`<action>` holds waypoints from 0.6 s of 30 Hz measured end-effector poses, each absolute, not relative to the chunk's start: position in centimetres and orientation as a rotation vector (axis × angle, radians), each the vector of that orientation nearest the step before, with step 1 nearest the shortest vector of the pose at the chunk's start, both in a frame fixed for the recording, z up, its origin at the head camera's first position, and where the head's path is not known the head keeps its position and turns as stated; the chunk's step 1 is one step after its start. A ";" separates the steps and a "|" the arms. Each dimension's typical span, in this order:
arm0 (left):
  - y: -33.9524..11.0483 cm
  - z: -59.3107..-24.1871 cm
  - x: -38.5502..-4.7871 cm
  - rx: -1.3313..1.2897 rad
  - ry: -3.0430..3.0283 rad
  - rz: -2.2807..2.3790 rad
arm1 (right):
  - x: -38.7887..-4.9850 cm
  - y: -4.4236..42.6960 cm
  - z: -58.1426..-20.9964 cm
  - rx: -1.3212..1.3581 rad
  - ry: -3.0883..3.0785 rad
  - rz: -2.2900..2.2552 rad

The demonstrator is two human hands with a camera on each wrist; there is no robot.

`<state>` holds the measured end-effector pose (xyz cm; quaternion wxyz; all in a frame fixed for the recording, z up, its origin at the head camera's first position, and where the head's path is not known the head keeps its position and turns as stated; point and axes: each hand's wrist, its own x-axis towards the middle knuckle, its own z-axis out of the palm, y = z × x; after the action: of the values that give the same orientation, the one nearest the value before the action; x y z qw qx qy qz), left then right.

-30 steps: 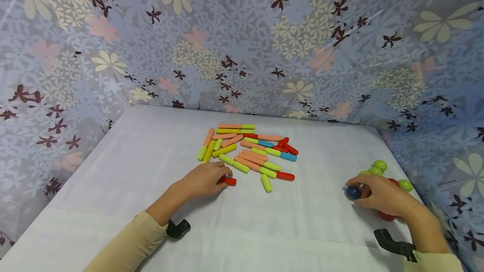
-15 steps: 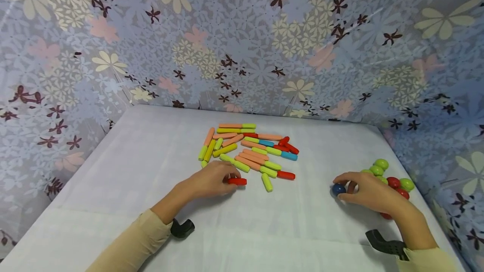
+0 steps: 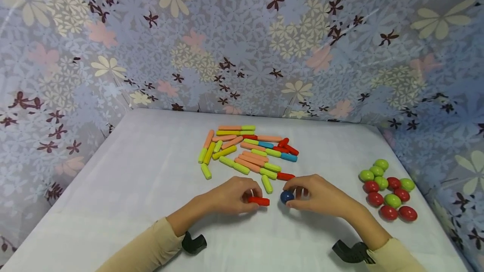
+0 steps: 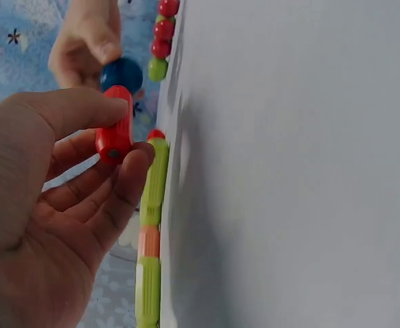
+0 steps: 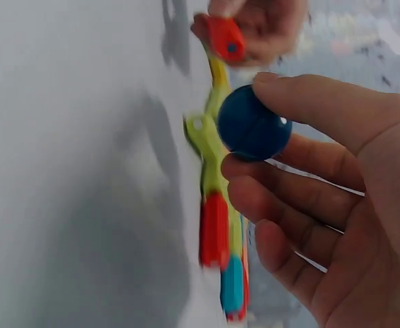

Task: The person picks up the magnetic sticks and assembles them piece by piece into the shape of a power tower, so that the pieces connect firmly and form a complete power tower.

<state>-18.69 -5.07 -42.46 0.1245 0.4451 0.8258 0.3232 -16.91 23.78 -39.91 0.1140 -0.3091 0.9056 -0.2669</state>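
Between thumb and fingers my left hand (image 3: 235, 196) pinches a short red rod (image 3: 259, 201), its free end pointing right. My right hand (image 3: 321, 194) pinches a dark blue ball (image 3: 287, 197) just across from that end. In the head view a small gap separates rod and ball. The left wrist view shows the red rod (image 4: 117, 130) in front of the blue ball (image 4: 122, 74). From the right wrist, the blue ball (image 5: 253, 124) sits between thumb and fingertips, and a small hole shows in the end of the red rod (image 5: 227, 39).
Behind the hands lie several coloured rods; the closest are a lime rod (image 3: 266, 184) and a red rod (image 3: 285, 176). Red balls (image 3: 388, 213) and green balls (image 3: 392, 200) cluster at the right of the white table (image 3: 113, 188). A flowered cloth (image 3: 242, 45) hangs behind.
My right hand has carried the blue ball left from beside the ball cluster to the middle. My left hand has moved right and nearer with the red rod, bringing the two close together.
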 end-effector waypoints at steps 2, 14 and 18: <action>-4.9 -42.5 -18.3 1.292 2.397 0.977 | -16.8 22.9 -40.1 -0.933 2.654 -0.788; -4.8 -42.1 -17.8 1.313 2.430 1.020 | -16.4 21.5 -40.8 -0.965 2.692 -0.837; -5.2 -42.1 -17.9 1.303 2.461 1.017 | -16.4 21.7 -40.4 -0.968 2.693 -0.896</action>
<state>-17.93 -5.16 -42.09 0.0887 0.4378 0.8269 0.3417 -16.39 21.67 -40.39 0.0715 -0.3220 0.8958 -0.2981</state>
